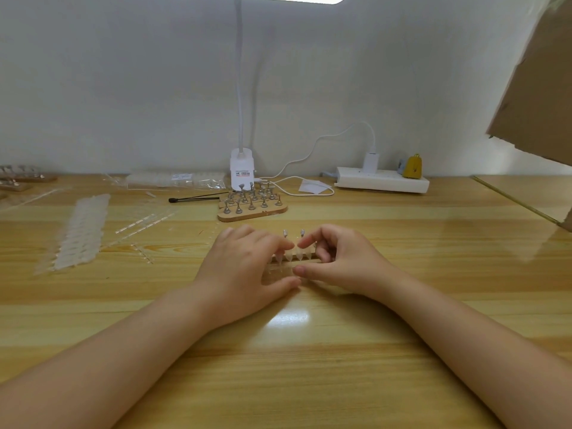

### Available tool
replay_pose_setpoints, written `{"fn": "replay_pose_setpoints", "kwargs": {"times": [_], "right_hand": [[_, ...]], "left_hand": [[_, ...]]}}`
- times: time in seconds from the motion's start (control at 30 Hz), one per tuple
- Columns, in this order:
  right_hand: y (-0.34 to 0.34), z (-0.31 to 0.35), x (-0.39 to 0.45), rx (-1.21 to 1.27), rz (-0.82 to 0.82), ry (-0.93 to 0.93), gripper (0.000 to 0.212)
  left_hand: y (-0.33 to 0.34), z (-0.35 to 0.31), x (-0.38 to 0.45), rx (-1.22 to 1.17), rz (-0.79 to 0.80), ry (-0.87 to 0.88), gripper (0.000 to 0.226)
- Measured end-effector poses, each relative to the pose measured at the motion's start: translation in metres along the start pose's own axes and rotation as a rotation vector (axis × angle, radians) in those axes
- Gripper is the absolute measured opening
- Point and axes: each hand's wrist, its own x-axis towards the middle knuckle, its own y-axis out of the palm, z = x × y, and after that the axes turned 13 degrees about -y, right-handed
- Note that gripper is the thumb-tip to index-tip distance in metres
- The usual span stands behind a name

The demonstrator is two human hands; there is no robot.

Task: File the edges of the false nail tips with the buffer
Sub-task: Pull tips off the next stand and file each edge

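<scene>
A small wooden holder [295, 264] lies on the table between my hands, with a row of clear false nail tips [299, 254] standing on it. My left hand [247, 267] covers its left end, fingers curled over the top and thumb along the front. My right hand [340, 261] grips the right end, with the thumb on the front edge and the index finger bent over the tips. Two metal stand heads [293, 233] poke up behind my fingertips. No buffer is in view.
A second wooden holder [252, 210] with several metal stands sits behind, by a white lamp base [242, 173]. A black-tipped stick [193, 199] lies to its left. Strips of nail tips [82, 233] lie far left, a power strip [382, 181] back right, cardboard [538, 82] upper right.
</scene>
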Motion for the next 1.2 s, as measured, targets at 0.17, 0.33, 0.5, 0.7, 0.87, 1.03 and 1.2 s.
{"fn": "replay_pose_setpoints", "kwargs": {"times": [0.17, 0.33, 0.5, 0.7, 0.87, 1.03, 1.2], "right_hand": [[0.0023, -0.0021, -0.0001, -0.020, -0.032, -0.033, 0.023], [0.0087, -0.0009, -0.0005, -0.162, -0.044, -0.069, 0.011], [0.0098, -0.0020, -0.0017, -0.218, 0.008, -0.063, 0.003], [0.0036, 0.0029, -0.0042, -0.031, 0.013, -0.108, 0.029], [0.0070, 0.0066, -0.0045, -0.117, -0.031, -0.176, 0.017], [0.0056, 0.0046, -0.0029, -0.056, -0.036, -0.154, 0.023], [0.0063, 0.0018, -0.0037, -0.035, -0.012, -0.126, 0.018]], "left_hand": [[0.0016, -0.0016, -0.0011, 0.011, -0.118, 0.055, 0.055], [0.0027, -0.0046, -0.0022, -0.001, -0.205, 0.128, 0.042], [0.0045, -0.0024, -0.0005, -0.009, -0.137, 0.108, 0.024], [0.0038, -0.0034, -0.0010, 0.003, -0.205, 0.105, 0.036], [0.0049, -0.0031, 0.0003, -0.106, -0.282, 0.030, 0.020], [0.0075, -0.0027, -0.0003, -0.210, -0.288, 0.023, 0.021], [0.0048, -0.0037, -0.0012, -0.164, -0.302, 0.092, 0.034]]}}
